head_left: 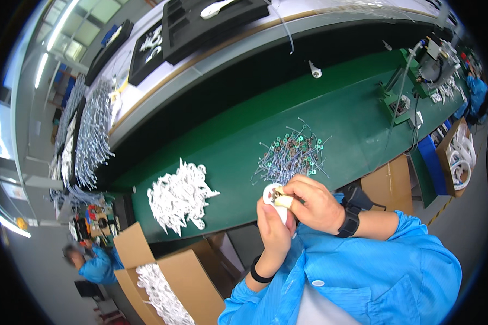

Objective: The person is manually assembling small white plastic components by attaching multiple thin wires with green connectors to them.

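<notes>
My left hand (275, 232) is closed round a white plastic part (267, 192) with a round, ring-like head, held upright just over the table's near edge. My right hand (317, 206), with yellowish covers on its fingertips, is closed at that round head and pinches there. A small brownish piece shows between the fingers, too small to name. Just beyond both hands lies a pile of thin grey-blue wires (287, 160) with green and brown ring-shaped ends. Off to the left is a heap of similar white plastic parts (179, 196).
On the green table (228, 151), a single white part (315, 70) lies far back. A bench machine (436, 62) stands at the right. A shelf with black trays (184, 32) overhangs the back. Cardboard boxes (187, 279) stand below the near edge. Other people (100, 265) sit at both sides.
</notes>
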Demonstrator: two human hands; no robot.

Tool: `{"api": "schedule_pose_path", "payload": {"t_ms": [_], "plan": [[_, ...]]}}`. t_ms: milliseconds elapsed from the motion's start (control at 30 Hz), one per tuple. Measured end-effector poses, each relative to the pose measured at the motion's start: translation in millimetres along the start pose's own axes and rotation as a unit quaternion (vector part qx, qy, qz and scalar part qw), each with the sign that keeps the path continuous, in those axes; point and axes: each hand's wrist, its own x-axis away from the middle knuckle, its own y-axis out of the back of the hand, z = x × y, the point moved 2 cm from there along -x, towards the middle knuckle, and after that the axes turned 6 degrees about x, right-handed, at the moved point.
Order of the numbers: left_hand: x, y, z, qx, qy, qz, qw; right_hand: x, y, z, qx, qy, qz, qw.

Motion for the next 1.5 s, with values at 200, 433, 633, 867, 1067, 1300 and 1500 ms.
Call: {"api": "schedule_pose_path", "payload": {"t_ms": [200, 433, 633, 867, 1067, 1300, 1500], "plan": [[-8.4, -2.7, -3.0, 0.243, 0.166, -0.061, 0.954, -12.7, 13.5, -1.7, 0.035, 0.042, 0.064, 0.996], [-22.6, 32.1, 15.3, 0.070, 0.124, -0.105, 0.984, -43.3, -34.3, -10.0, 0.086, 0.017, 0.070, 0.994], [-58.2, 123.4, 60.1, 0.026, 0.326, -0.045, 0.944, -71.7, -105.8, -111.2, -0.050, -0.250, 0.146, 0.956], [-126.0, 307.7, 147.2, -0.416, -0.029, -0.165, 0.894, -176.2, -124.4, -173.2, -0.107, -0.300, -0.045, 0.947], [-185.1, 352.5, 149.2, -0.758, -0.066, 0.128, 0.636, -137.7, -92.0, -157.0, -0.024, -0.334, -0.155, 0.929], [-223.4, 349.8, 125.1, -0.673, -0.062, 0.335, 0.656, -3.3, -47.8, -206.6, 0.006, -0.401, -0.252, 0.881], [-209.2, 304.4, 93.8, -0.556, -0.093, 0.267, 0.782, -30.6, -56.7, -227.8, 0.202, -0.376, -0.190, 0.884]]}}
